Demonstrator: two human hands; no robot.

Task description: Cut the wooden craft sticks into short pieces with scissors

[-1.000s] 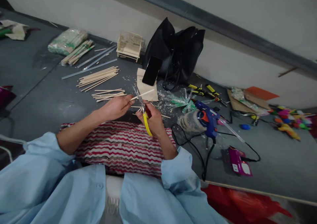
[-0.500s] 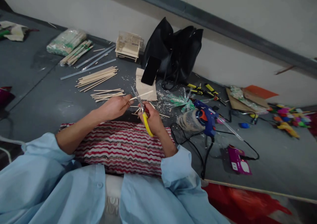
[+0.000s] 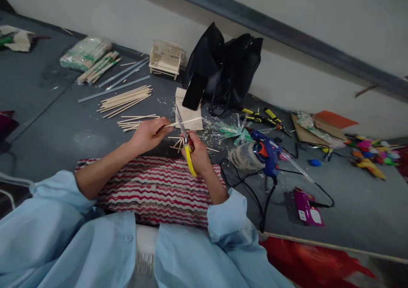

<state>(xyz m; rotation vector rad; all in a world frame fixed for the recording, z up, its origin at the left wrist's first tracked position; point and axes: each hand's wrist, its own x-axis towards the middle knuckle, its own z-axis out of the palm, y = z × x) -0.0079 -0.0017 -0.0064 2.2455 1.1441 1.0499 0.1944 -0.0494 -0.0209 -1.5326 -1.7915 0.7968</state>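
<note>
Pinched in my left hand [image 3: 151,134] is a thin wooden stick [image 3: 191,120] that points to the right. My right hand [image 3: 198,153] grips yellow-handled scissors [image 3: 190,161], whose metal blades cross the stick just past my left fingertips. Whether the blades touch the stick I cannot tell. Short cut sticks [image 3: 176,143] lie on the table under the scissors. A small bundle of wooden sticks [image 3: 135,122] rests beyond my left hand, with a larger bundle [image 3: 126,100] behind it. A striped cushion [image 3: 153,190] lies below my forearms.
Against the wall stand a black bag [image 3: 236,67] and a small wooden stick model [image 3: 165,60]. A phone [image 3: 194,91] leans by the bag. To the right are a blue glue gun [image 3: 270,158] on a clear jar, its cables, pliers [image 3: 270,114] and a purple box [image 3: 307,207].
My left hand has shifted slightly and its fingers have curled more around the stick. The scissor blades have turned a little more upright, and more stick shows on their right.
</note>
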